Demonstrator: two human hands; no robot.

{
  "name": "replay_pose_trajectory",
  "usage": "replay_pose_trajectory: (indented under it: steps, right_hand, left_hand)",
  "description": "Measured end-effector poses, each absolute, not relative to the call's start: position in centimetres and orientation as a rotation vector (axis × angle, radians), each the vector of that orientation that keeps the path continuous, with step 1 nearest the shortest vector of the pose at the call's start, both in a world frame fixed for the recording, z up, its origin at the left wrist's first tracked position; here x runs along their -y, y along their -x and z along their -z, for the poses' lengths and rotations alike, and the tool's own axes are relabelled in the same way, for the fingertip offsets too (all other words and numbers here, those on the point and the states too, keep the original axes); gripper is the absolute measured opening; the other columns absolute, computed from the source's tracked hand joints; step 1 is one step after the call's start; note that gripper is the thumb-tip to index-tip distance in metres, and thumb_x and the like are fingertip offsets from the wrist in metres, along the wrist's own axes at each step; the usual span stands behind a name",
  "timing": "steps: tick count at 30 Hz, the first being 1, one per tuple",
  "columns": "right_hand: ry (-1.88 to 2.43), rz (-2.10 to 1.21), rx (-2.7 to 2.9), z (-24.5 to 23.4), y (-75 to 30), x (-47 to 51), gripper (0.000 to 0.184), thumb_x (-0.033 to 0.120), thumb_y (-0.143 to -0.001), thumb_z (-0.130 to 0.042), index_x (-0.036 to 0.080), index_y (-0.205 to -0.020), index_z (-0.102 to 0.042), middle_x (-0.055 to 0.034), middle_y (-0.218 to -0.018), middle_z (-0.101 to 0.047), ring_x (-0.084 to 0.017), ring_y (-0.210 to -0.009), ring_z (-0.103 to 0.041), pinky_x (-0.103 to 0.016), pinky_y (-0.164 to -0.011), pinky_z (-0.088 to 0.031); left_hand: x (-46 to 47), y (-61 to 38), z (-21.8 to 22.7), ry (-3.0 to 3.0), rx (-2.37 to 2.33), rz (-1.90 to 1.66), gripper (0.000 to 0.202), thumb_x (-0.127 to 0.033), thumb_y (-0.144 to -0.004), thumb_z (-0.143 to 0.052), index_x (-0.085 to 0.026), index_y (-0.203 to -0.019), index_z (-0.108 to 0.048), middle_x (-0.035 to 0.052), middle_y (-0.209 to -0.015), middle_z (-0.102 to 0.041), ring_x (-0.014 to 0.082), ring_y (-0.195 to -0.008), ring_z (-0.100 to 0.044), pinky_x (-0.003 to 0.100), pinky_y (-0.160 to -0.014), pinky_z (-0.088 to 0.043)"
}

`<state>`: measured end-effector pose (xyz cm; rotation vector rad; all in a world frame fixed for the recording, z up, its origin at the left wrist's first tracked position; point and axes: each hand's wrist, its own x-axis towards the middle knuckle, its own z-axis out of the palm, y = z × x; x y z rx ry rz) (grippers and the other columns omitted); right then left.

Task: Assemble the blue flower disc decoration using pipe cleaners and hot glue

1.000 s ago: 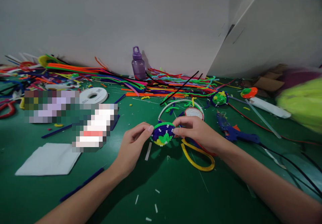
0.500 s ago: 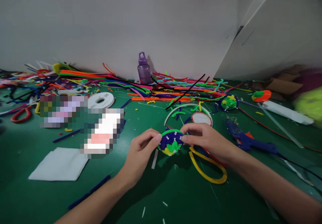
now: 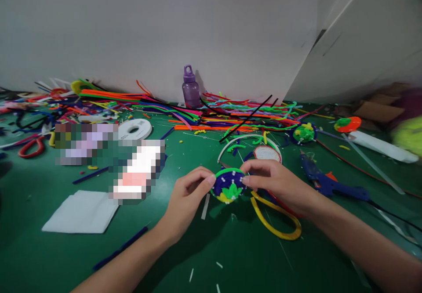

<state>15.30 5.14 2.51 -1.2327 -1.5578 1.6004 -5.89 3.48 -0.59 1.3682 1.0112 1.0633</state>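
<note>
A small round pipe-cleaner craft disc, dark blue with a green rim, white beads and a green and yellow leaf shape, is held above the green table between both hands. My left hand pinches its left edge with thumb and fingers. My right hand pinches its right edge. Under my right wrist lie scissors with yellow handles.
A blue glue gun lies to the right. A white hoop with a white disc, a purple bottle, a tape roll, a white napkin and heaps of coloured pipe cleaners crowd the back. Another green-and-blue disc sits far right.
Both hands keep their pinch on the disc. The view has drifted, so the hands and table items sit slightly lower and to the right in frame.
</note>
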Motion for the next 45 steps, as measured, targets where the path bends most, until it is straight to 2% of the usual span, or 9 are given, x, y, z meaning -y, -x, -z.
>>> replay_pose_trajectory:
  steps: [10,16,26,31,45]
  right_hand:
    - [1.142,-1.637,1.508,-2.16,-15.05,-4.98,0.009,0.027,-0.079,-0.063,0.018,-0.078,-0.06,0.0025,-0.07,-0.052,-0.01,-0.064,-0.046,-0.022,-0.058,-0.035]
    - [1.139,-1.648,1.523,-2.42,-15.05,-4.92,0.01,0.027,-0.08,-0.062,0.018,-0.078,-0.059,0.0041,-0.064,-0.05,-0.008,-0.056,-0.043,-0.021,-0.054,-0.035]
    - [1.097,-1.684,1.489,-2.33,-15.0,-4.92,0.016,0.033,-0.08,-0.064,0.018,-0.08,-0.058,0.0046,-0.066,-0.05,-0.007,-0.052,-0.047,-0.021,-0.05,-0.037]
    - [1.092,-1.674,1.484,-2.13,-15.12,-5.03,0.013,0.029,-0.081,-0.063,0.018,-0.08,-0.058,0.004,-0.067,-0.051,-0.007,-0.054,-0.047,-0.021,-0.051,-0.036]
    - [1.114,-1.702,1.492,-2.55,-15.2,-4.9,0.015,0.031,-0.08,-0.064,0.017,-0.079,-0.057,0.0051,-0.066,-0.05,-0.004,-0.044,-0.048,-0.019,-0.043,-0.037]
  left_hand:
    - [-3.39,5.85,0.43,-1.407,-0.982,-1.094,0.022,-0.028,-0.087,-0.052,-0.018,-0.07,-0.062,0.0025,-0.077,-0.056,0.0155,-0.077,-0.05,0.027,-0.069,-0.039]
    - [-3.41,5.72,0.37,-1.394,-0.994,-1.009,0.014,-0.03,-0.081,-0.061,-0.018,-0.075,-0.065,0.0027,-0.083,-0.058,0.0154,-0.078,-0.052,0.027,-0.07,-0.04]
    - [-3.43,5.72,0.3,-1.351,-0.954,-1.012,0.013,-0.027,-0.082,-0.06,-0.019,-0.072,-0.062,0.0008,-0.079,-0.057,0.0139,-0.077,-0.052,0.025,-0.069,-0.04]
    - [-3.4,5.72,0.16,-1.386,-0.97,-0.951,0.012,-0.03,-0.079,-0.063,-0.019,-0.075,-0.064,0.002,-0.081,-0.059,0.0157,-0.079,-0.054,0.027,-0.071,-0.042]
    - [-3.3,5.87,0.4,-1.391,-0.94,-0.979,0.013,-0.025,-0.08,-0.063,-0.019,-0.07,-0.058,0.0,-0.08,-0.054,0.0134,-0.077,-0.05,0.025,-0.07,-0.039]
